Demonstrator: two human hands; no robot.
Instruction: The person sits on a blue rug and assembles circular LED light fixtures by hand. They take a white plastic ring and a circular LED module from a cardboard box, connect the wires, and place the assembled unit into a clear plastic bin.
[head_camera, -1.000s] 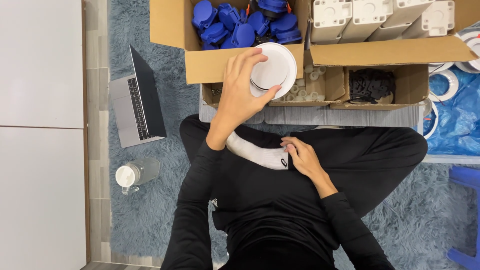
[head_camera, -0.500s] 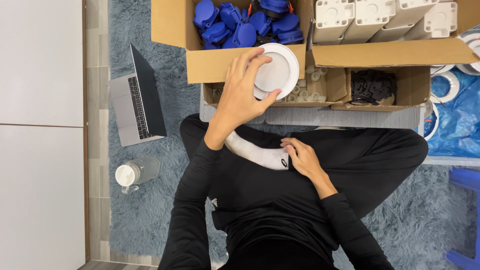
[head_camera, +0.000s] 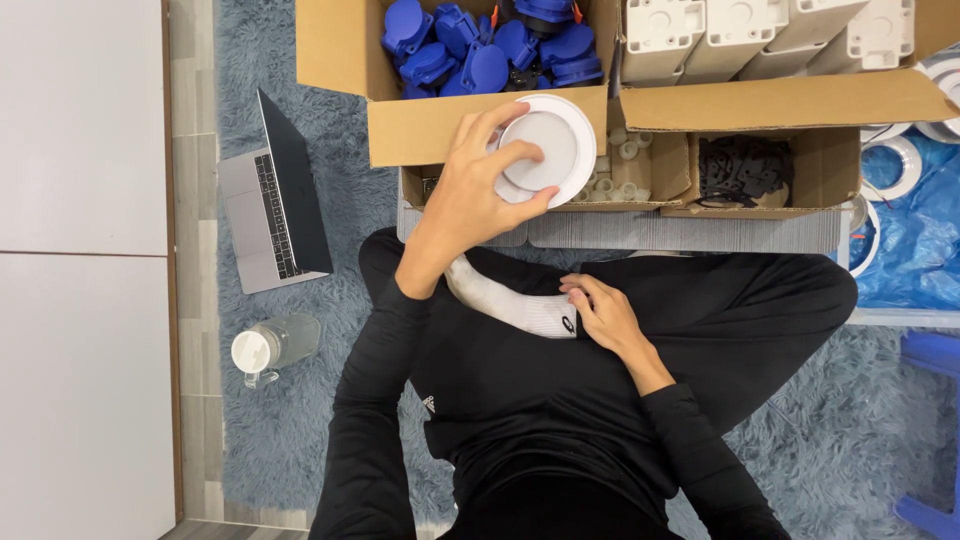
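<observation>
Left hand: raised over the near edge of the cardboard boxes, fingers wrapped around a round white disc-shaped part, thumb pressed on its face, fingertips on its rim. Disc held tilted, in front of the near wall of the cardboard box of blue plastic parts, above the low tray of small white cylindrical pieces.

Right hand: resting on the lap, fingers loosely curled, touching the white sock of the crossed leg; nothing pinched.

Far right: cardboard box of white moulded housings. Just near of it: compartment with black parts. Right edge: white rings on blue plastic sheeting.

Left of the legs, on the grey-blue shag rug: open laptop, and nearer, a clear bottle with white cap, lying on its side.
</observation>
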